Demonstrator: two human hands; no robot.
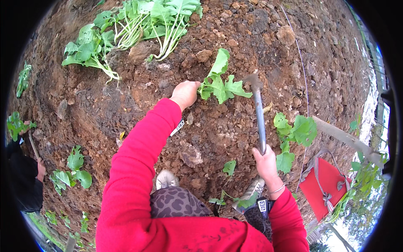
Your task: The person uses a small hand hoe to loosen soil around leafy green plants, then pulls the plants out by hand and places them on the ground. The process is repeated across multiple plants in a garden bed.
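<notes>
My left hand [186,94] is closed around the stem end of a leafy green seedling [220,86], just above the brown soil [217,126]; its roots are hidden. The handle of a small hoe [259,113] is gripped in my right hand [266,162]. The hoe's rusty metal head lies against the soil just right of the seedling's leaves. A pile of uprooted seedlings [132,31] with pale stems rests on the soil, beyond my left hand.
A white string [302,63] runs along the right. Upright plants [297,130] stand beside it, near a red bag [327,189] and a wooden pole [346,137]. At far left, another person [25,179] holds a plant and a tool handle. Several plants grow at lower left; one is between my shoes.
</notes>
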